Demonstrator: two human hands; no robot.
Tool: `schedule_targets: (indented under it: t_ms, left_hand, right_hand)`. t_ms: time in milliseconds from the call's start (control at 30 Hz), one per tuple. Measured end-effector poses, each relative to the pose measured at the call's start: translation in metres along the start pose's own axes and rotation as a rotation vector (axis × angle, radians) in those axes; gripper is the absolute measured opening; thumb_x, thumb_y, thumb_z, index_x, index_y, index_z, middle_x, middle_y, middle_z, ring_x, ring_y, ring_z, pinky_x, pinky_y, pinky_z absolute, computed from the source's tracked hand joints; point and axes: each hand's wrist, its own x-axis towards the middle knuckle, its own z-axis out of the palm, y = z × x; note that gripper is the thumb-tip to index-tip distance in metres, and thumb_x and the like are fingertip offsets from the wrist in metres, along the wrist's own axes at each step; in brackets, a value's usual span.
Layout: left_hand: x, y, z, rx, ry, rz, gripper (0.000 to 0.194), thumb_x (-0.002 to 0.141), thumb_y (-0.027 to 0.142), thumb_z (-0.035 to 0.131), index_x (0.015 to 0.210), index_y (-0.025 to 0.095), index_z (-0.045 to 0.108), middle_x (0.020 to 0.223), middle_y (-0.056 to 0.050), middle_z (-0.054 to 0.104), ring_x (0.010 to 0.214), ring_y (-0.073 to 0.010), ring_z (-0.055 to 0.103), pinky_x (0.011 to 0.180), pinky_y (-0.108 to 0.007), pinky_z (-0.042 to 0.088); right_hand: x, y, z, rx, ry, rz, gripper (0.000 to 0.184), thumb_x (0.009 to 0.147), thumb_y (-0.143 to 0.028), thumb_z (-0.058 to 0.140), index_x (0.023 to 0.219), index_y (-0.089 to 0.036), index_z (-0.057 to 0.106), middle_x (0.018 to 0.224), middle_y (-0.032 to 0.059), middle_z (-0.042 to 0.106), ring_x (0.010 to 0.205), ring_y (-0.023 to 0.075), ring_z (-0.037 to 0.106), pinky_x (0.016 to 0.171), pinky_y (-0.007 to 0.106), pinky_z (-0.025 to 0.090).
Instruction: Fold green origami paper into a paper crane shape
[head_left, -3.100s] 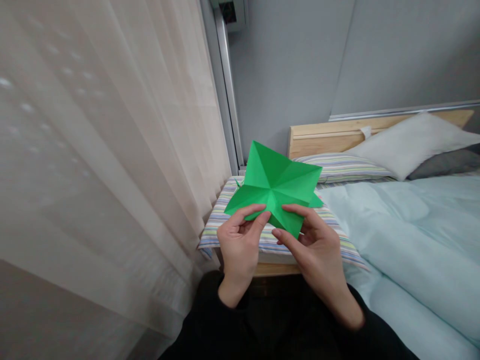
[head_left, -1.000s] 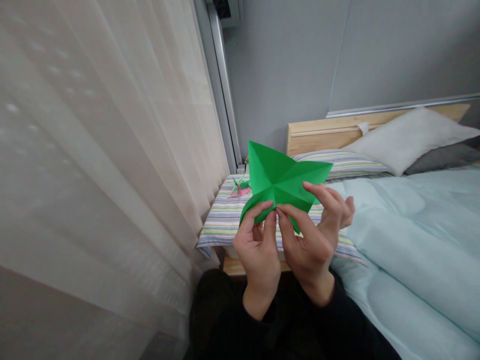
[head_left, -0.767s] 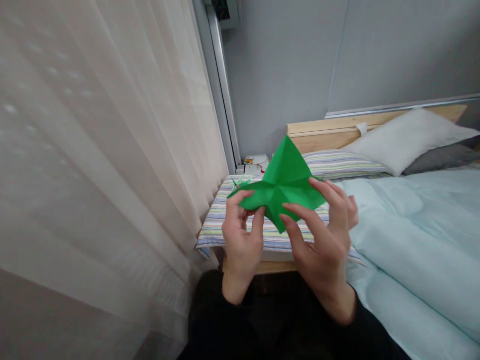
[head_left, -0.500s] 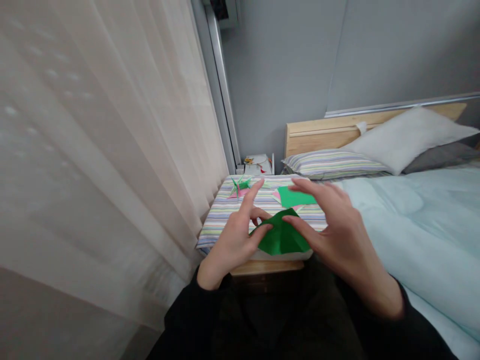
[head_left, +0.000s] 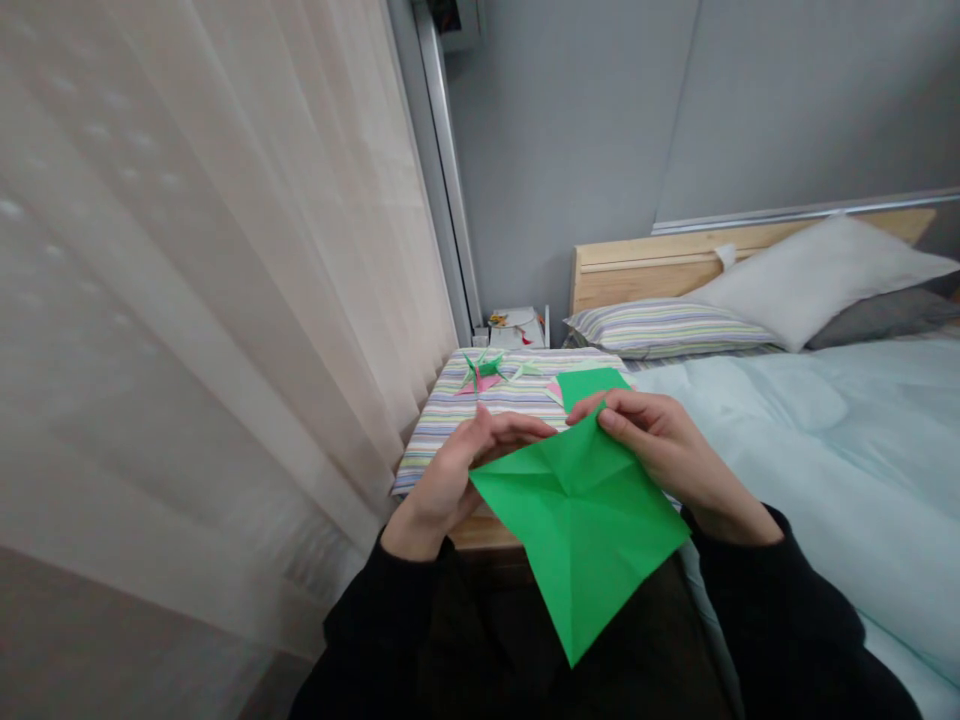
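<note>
A creased sheet of green origami paper [head_left: 577,510], opened out into a diamond shape, hangs tilted in front of my body. My right hand [head_left: 656,430] pinches its top corner between thumb and fingers. Behind the paper's upper left edge, my left hand [head_left: 461,465] has its fingers stretched out, touching the sheet, with the thumb raised off it. Part of that palm is hidden by the left corner. Just beyond my hands, another green sheet [head_left: 592,383] lies over pink paper on the striped cloth.
Folded green and pink paper pieces [head_left: 484,372] rest on the striped cloth [head_left: 431,435] over a small table. A curtain [head_left: 300,250] hangs at left. The bed with a pale blue quilt [head_left: 825,420] stands at right, a wooden headboard [head_left: 622,280] behind it.
The folded green paper has been opened out toward me into a wide sheet. My right hand has closed on its top corner; my left hand has let its pinch go.
</note>
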Motion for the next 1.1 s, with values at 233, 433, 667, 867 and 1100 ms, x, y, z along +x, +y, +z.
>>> schedule_targets:
  t_ms: [233, 433, 667, 867, 1100]
  left_hand:
    - [0.005, -0.022, 0.018, -0.189, -0.257, -0.178, 0.055, 0.085, 0.062, 0.067, 0.121, 0.022, 0.074, 0.124, -0.018, 0.072, 0.120, -0.0342, 0.067, 0.088, -0.046, 0.059]
    - [0.016, -0.035, 0.034, -0.050, -0.150, -0.075, 0.043, 0.080, 0.043, 0.080, 0.111, 0.014, 0.076, 0.108, -0.011, 0.075, 0.104, -0.0243, 0.067, 0.090, -0.033, 0.050]
    - [0.021, -0.042, 0.035, -0.081, -0.012, -0.153, 0.041, 0.075, 0.047, 0.082, 0.090, 0.009, 0.076, 0.073, -0.004, 0.069, 0.067, -0.0139, 0.058, 0.069, -0.026, 0.044]
    - [0.021, -0.043, 0.030, 0.138, 0.084, -0.046, 0.028, 0.089, 0.037, 0.066, 0.099, 0.012, 0.074, 0.080, -0.005, 0.071, 0.073, -0.0174, 0.063, 0.069, -0.027, 0.046]
    - [0.016, -0.038, 0.035, 0.749, 0.173, 0.167, 0.034, 0.098, 0.023, 0.050, 0.128, 0.019, 0.066, 0.109, -0.008, 0.077, 0.094, -0.0247, 0.071, 0.083, -0.033, 0.051]
  right_hand:
    - [0.005, 0.018, 0.014, 0.140, -0.018, -0.110, 0.032, 0.100, -0.044, 0.056, 0.081, -0.022, 0.070, 0.130, 0.0073, 0.069, 0.132, 0.0249, 0.057, 0.110, 0.044, 0.040]
    - [0.010, 0.025, 0.026, 0.092, 0.001, -0.107, 0.037, 0.096, -0.053, 0.058, 0.080, -0.022, 0.072, 0.126, 0.0114, 0.071, 0.130, 0.0293, 0.058, 0.109, 0.047, 0.041]
    - [0.011, 0.034, 0.040, 0.067, 0.117, -0.096, 0.027, 0.098, -0.046, 0.057, 0.096, -0.024, 0.072, 0.115, 0.0084, 0.073, 0.119, 0.0264, 0.064, 0.107, 0.045, 0.044]
    - [-0.001, 0.021, 0.025, -0.223, 0.410, -0.105, 0.021, 0.099, -0.037, 0.055, 0.098, -0.021, 0.068, 0.106, 0.0088, 0.074, 0.104, 0.0247, 0.067, 0.093, 0.041, 0.049]
    - [-0.012, 0.004, 0.032, -0.420, 0.303, -0.143, 0.029, 0.087, -0.025, 0.071, 0.114, -0.020, 0.060, 0.087, 0.0032, 0.072, 0.078, 0.0209, 0.068, 0.074, 0.035, 0.052]
